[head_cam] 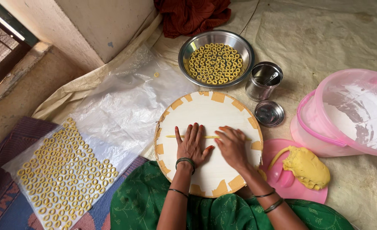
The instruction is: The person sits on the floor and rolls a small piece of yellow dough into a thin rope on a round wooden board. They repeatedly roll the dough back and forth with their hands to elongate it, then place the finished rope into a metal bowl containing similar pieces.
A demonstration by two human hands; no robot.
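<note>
The dough rope [197, 136] was thin, yellow and straight, lying across the middle of the round board [209, 115]. We pressed our left hand [191, 145] flat on it, fingers spread; our right hand [232, 145] lay beside, fingers together on the rope.

Floor sheet [325, 38]: round board [209, 110], steel bowl [188, 51], pink tub [307, 132].

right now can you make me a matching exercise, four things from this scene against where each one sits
Things:
1. thin dough strand
2. dough lump
3. steel bowl of rings
4. plastic sheet of rings

Places:
A. on the pink lid
B. above the round board
C. under both hands, left hand and right hand
D. left of the board, on the floor

Pairs: 1-C, 2-A, 3-B, 4-D
</note>
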